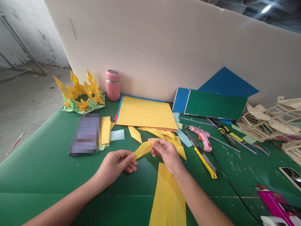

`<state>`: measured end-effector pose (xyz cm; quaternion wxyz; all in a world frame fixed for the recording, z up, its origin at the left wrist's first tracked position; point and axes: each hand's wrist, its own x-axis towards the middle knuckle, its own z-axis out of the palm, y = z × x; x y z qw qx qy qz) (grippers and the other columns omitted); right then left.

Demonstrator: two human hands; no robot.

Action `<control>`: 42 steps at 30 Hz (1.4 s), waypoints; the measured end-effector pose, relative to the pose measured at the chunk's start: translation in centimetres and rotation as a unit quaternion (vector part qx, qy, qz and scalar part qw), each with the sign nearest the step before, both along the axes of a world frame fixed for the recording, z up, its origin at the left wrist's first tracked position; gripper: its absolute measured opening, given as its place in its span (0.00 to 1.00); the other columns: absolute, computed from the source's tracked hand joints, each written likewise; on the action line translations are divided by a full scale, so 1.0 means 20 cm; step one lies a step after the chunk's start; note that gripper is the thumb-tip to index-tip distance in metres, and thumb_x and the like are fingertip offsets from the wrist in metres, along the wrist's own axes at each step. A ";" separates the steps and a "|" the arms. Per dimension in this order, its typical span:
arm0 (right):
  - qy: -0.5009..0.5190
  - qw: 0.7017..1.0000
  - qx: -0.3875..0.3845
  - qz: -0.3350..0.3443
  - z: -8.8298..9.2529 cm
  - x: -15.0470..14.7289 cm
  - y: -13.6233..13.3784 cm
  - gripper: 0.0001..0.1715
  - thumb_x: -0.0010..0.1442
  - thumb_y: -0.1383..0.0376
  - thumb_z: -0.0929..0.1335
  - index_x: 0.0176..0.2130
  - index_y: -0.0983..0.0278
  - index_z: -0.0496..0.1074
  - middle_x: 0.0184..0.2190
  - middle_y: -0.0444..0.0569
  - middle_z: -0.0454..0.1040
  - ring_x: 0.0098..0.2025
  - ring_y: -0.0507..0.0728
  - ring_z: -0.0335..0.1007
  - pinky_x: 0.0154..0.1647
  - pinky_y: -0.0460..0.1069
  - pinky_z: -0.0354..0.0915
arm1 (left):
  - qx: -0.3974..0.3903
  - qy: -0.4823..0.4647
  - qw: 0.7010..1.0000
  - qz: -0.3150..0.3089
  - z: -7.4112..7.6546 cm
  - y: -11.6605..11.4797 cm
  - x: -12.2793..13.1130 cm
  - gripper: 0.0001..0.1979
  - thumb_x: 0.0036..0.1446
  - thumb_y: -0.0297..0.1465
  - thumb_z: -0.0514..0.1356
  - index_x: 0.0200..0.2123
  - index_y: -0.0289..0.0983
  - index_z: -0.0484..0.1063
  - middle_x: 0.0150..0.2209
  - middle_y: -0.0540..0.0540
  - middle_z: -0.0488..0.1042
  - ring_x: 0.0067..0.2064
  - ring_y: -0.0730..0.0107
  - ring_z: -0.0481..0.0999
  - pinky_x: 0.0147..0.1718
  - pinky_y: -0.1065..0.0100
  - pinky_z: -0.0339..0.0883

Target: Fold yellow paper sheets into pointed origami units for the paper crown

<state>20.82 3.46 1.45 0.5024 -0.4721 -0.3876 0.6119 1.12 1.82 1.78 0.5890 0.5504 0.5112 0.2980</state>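
Between my hands is a folded yellow paper piece (pixel 144 148), long and pointed, held above the green table. My left hand (pixel 119 160) pinches its lower left end between thumb and fingers. The upper right tip is pinched by my right hand (pixel 168 153). Below my right wrist lie long yellow paper strips (pixel 168 197), partly covered by my forearm. Just beyond my hands rests a pile of folded yellow paper pieces (pixel 164 133), with one separate folded piece (pixel 135 134) to its left.
Yellow sheets (pixel 145 111) lie at the back, near a pink thermos (pixel 113 86) and a yellow-green paper crown (pixel 82 97). To the right are a yellow utility knife (pixel 204 160), a pink glue gun (pixel 202 137) with its cord, and wooden stick models (pixel 265 121).
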 end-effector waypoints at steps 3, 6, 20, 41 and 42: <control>0.014 0.998 -0.021 -0.052 0.01 -0.01 -0.01 0.18 0.37 0.54 0.79 0.24 0.64 0.77 0.18 0.41 0.71 0.21 0.48 0.65 0.24 0.44 0.66 | 0.027 0.013 1.000 0.008 -0.01 -0.01 0.00 0.19 0.50 0.48 0.59 0.28 0.36 0.74 0.26 0.46 0.78 0.25 0.69 0.77 0.27 0.68 0.75; 0.008 0.997 -0.020 -0.068 0.02 -0.02 -0.01 0.19 0.35 0.53 0.79 0.24 0.64 0.78 0.19 0.43 0.72 0.22 0.49 0.67 0.26 0.45 0.67 | 0.042 0.029 0.999 -0.002 0.00 -0.01 0.00 0.18 0.51 0.47 0.58 0.28 0.36 0.74 0.25 0.47 0.78 0.24 0.70 0.77 0.27 0.69 0.75; 0.016 0.996 0.027 -0.081 0.02 0.01 -0.01 0.16 0.38 0.54 0.78 0.25 0.63 0.79 0.20 0.43 0.75 0.22 0.50 0.70 0.26 0.46 0.68 | -0.008 0.000 1.000 -0.009 0.00 0.00 -0.01 0.20 0.49 0.49 0.60 0.26 0.36 0.74 0.24 0.47 0.78 0.25 0.69 0.77 0.28 0.69 0.74; 0.042 0.996 0.010 -0.082 0.02 -0.01 -0.01 0.18 0.37 0.56 0.79 0.25 0.64 0.75 0.21 0.41 0.75 0.25 0.49 0.71 0.29 0.45 0.71 | -0.030 -0.014 0.999 0.015 0.01 0.01 0.00 0.20 0.46 0.49 0.62 0.25 0.36 0.74 0.23 0.47 0.78 0.24 0.72 0.75 0.27 0.71 0.72; 0.035 0.996 0.012 -0.086 0.02 -0.01 -0.01 0.18 0.37 0.56 0.79 0.25 0.64 0.75 0.21 0.42 0.75 0.25 0.50 0.71 0.30 0.45 0.70 | -0.031 -0.014 0.999 0.015 0.01 0.01 0.00 0.20 0.45 0.49 0.63 0.25 0.36 0.73 0.23 0.48 0.77 0.23 0.72 0.75 0.26 0.71 0.72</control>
